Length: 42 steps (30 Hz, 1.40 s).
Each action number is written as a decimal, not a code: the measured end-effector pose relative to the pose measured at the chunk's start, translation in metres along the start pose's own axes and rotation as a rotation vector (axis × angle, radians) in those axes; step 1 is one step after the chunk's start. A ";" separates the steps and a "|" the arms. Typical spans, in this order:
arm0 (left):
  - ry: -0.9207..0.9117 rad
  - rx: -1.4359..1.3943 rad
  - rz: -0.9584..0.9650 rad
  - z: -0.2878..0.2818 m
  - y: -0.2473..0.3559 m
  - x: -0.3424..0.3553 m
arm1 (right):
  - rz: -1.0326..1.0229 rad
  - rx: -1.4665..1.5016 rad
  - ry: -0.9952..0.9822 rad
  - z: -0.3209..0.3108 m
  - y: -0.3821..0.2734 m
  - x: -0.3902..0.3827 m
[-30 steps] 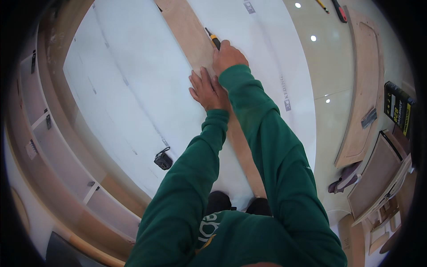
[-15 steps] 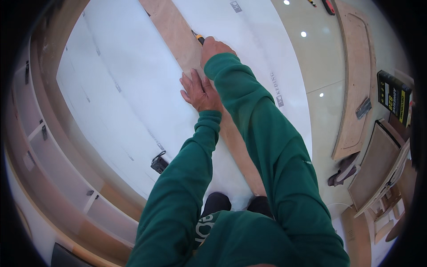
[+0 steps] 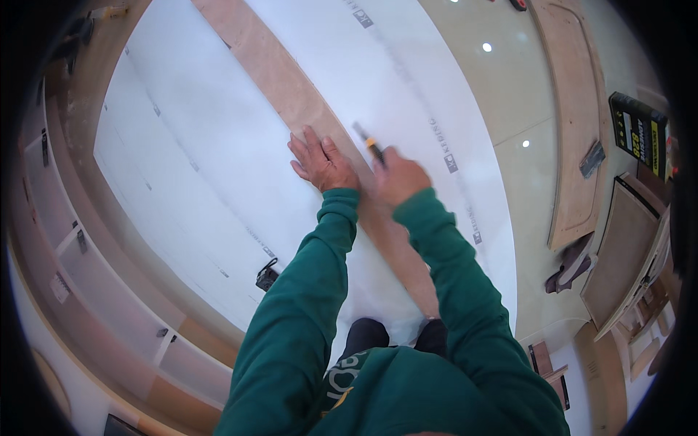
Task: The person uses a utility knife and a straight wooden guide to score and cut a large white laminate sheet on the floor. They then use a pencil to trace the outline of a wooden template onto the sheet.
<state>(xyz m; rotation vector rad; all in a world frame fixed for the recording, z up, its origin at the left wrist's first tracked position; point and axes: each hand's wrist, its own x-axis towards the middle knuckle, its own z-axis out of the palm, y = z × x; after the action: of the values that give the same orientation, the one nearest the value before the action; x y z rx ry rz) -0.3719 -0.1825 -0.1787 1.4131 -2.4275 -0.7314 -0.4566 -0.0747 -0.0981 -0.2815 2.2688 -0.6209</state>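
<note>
A long plywood strip (image 3: 254,62) lies diagonally on a large white sheet (image 3: 189,109) that has faint printed marks. My left hand (image 3: 322,163) rests flat across the strip, fingers spread and holding nothing. My right hand (image 3: 400,176), blurred by motion, is closed on a yellow-and-black utility knife (image 3: 369,143) at the strip's right edge, right of my left hand, the blade pointing up and away from me. A black tape measure (image 3: 266,276) lies on the sheet beside my left forearm, partly hidden by it.
Along the left runs a long white-and-wood cabinet frame (image 3: 94,258). Right of the sheet, on the tiled floor (image 3: 502,94), lie a routed wooden panel (image 3: 571,87) with a scraper (image 3: 592,158) on it, a black-and-yellow box (image 3: 636,127) and stacked boards (image 3: 618,247). My dark shoes show near the strip's end.
My right hand, with the knife, has come back toward me along the strip's right edge. My left hand stays pressed on the strip. The view has shifted slightly.
</note>
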 end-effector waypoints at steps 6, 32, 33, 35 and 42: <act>0.032 0.085 0.002 0.002 0.008 0.000 | -0.004 -0.097 0.806 -0.072 0.067 0.068; 0.044 0.083 0.026 -0.002 0.007 0.001 | -0.115 0.567 0.049 -0.175 0.075 0.063; 0.036 0.065 0.020 -0.002 0.008 0.000 | -0.142 0.527 -0.028 -0.175 0.080 0.064; 0.015 0.064 -0.021 -0.003 0.009 0.000 | -0.037 0.220 0.109 -0.170 0.093 0.066; 0.006 0.070 -0.016 -0.007 0.016 0.001 | 0.024 -0.096 0.903 -0.108 0.163 0.076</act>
<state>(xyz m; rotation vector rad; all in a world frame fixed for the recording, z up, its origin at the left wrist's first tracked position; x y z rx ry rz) -0.3814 -0.1793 -0.1648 1.4599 -2.4626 -0.6502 -0.5894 0.0735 -0.1641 -0.0012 3.1623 -0.7170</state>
